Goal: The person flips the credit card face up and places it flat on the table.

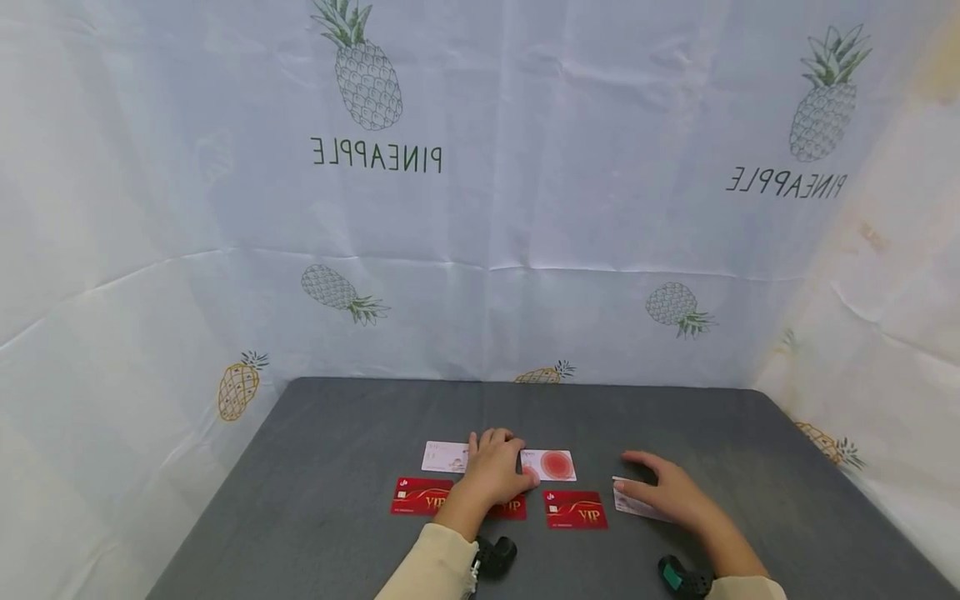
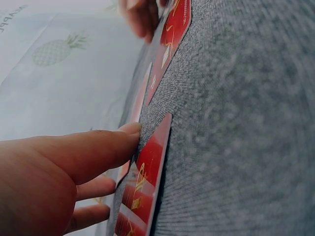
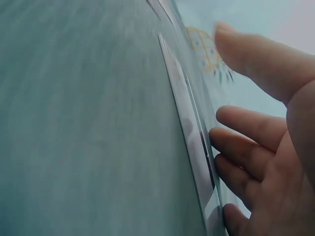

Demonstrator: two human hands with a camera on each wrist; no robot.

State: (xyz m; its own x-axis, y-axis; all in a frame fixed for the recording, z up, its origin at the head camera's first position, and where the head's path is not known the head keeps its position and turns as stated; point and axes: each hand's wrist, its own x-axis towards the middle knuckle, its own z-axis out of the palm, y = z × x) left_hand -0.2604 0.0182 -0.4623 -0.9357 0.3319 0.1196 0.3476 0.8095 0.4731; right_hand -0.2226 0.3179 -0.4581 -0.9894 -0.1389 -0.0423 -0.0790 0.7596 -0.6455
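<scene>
My left hand [image 1: 491, 471] lies over the left end of a white card with a red circle [image 1: 557, 465]. Its thumb touches the card's near left corner, and the fingers stretch past the far side. In the left wrist view, the straight thumb [image 2: 106, 147] reaches beside a red VIP card [image 2: 152, 157]. My right hand [image 1: 671, 496] hovers with thumb and fingers spread over a white card [image 1: 636, 505], hiding its right part. The right wrist view shows that pale card [image 3: 184, 108] lying flat, fingertips [image 3: 221, 135] near its far edge.
A row of red VIP cards runs nearer me: left card [image 1: 412, 496], middle card [image 1: 512, 507] partly under my left wrist, right card [image 1: 576, 510]. Another white card [image 1: 442, 456] lies left of my left hand. The grey table [image 1: 337, 433] meets a pineapple-print curtain [image 1: 510, 208].
</scene>
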